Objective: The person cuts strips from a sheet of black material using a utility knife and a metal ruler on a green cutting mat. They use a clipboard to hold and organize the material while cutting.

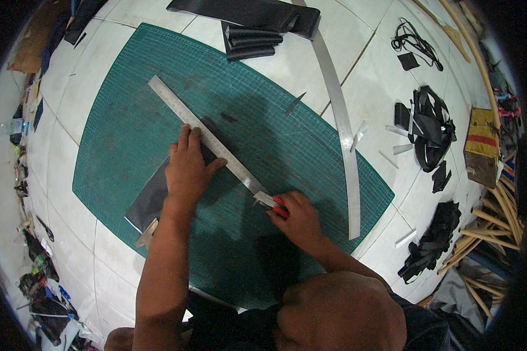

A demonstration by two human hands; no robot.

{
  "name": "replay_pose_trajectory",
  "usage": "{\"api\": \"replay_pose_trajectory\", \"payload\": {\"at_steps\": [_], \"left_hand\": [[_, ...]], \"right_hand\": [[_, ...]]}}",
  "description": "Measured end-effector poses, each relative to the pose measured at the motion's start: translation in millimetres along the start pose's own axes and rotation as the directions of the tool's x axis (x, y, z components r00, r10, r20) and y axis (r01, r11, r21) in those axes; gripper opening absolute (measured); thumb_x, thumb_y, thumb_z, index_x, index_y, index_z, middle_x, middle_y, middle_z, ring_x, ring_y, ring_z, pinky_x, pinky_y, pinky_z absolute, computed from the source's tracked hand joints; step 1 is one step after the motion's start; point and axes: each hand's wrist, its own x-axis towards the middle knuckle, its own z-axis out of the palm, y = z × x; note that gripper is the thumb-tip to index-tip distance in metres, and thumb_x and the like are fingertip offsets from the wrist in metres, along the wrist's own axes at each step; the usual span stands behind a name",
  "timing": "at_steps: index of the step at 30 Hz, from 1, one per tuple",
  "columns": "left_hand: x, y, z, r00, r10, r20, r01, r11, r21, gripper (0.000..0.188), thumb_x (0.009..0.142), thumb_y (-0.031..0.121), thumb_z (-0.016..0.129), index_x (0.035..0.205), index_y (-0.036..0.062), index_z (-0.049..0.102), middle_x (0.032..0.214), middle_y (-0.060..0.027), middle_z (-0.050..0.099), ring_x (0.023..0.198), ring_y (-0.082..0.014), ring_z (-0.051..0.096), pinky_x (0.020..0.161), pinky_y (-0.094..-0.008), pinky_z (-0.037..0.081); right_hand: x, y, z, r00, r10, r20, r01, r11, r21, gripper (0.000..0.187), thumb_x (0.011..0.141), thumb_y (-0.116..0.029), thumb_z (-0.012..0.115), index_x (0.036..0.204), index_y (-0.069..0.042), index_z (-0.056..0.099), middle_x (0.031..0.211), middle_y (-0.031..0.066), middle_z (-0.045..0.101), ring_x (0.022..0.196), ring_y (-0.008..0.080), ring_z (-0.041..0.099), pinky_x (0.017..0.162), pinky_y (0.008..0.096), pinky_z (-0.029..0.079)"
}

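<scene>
— What am I working over, from where you sit?

— From my end, a green cutting mat point(310, 175) with a fine grid, worn brownish in patches. It lies on a floor point(372, 88) of white tiles with dark joints.

— And the hands?

— My left hand point(187, 169) is spread, fingertips and thumb on the steel ruler point(214, 144), which runs slantwise across the mat. My right hand point(298, 219) is closed around a red and silver cutter point(265, 199) at the ruler's near end. I can't make out the blade clearly.

— Where's the black sheet point(149, 202)?

— On the mat's left half, partly covered by my left hand and reaching up to the ruler. How far it runs underneath, I can't tell.

— Anything else on the mat?

— A long metal strip point(336, 105) crosses its right side and extends onto the tiles beyond. Folded black material point(252, 44) sits at the far edge.

— And the room?

— To the right I see a tangle of black scraps point(433, 128), a yellow, red and brown box point(482, 143) and a stack of pale poles point(486, 233). Mixed clutter point(47, 316) lines the left, blurred toward the rim.
</scene>
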Motion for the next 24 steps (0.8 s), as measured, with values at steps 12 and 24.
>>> {"api": "replay_pose_trajectory", "payload": {"at_steps": [12, 24], "left_hand": [[11.5, 5.6, -10.9, 0.992, -0.088, 0.088, 0.087, 0.996, 0.018, 0.095, 0.072, 0.035, 0.088, 0.148, 0.0060, 0.039, 0.161, -0.0162, 0.027, 0.133, -0.0409, 0.047, 0.096, -0.0506, 0.057], [13.5, 12.2, -9.4, 0.990, -0.124, 0.073, 0.128, 0.990, -0.059, 0.101, 0.072, 0.024, 0.087, 0.152, 0.0000, 0.031, 0.159, -0.0167, 0.029, 0.127, -0.0378, 0.051, 0.088, -0.0443, 0.062]], "right_hand": [[57.6, -47.4, -50.5, 0.975, 0.153, 0.158, -0.200, 0.917, 0.346, 0.044, 0.095, -0.027, 0.066, 0.128, -0.003, 0.049, 0.104, 0.0237, 0.063, 0.095, 0.0448, 0.064, 0.085, 0.0508, 0.052], [128.4, -92.5, -21.5, 0.950, 0.017, 0.311, 0.015, 0.995, -0.100, 0.044, 0.101, -0.026, 0.057, 0.127, 0.006, 0.043, 0.091, 0.0292, 0.068, 0.075, 0.0403, 0.072, 0.061, 0.0472, 0.056]]}}
